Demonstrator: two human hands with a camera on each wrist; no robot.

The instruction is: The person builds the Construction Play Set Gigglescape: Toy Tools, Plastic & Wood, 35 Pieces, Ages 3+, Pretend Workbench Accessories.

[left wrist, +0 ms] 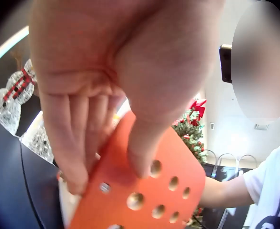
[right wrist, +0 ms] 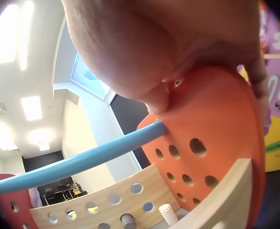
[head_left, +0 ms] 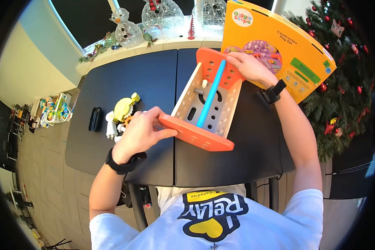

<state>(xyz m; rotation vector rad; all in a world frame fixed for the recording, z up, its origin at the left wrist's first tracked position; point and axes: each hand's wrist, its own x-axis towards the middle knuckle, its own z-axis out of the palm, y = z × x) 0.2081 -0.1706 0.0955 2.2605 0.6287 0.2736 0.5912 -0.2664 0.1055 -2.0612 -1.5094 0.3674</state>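
A toy box with orange end panels, wooden sides and a blue rod handle is held between both hands, over the table. My left hand grips the near orange panel, its thumb on the outer face. At the far orange panel, my right hand grips the top edge, thumb beside the rod's end. Inside the box lie a grey bolt and a cream screw on a grey slotted base.
Yellow and white toy parts and a black case lie left on the dark table. A yellow box stands behind the right hand, near a decorated tree. Snowman figures line the back ledge.
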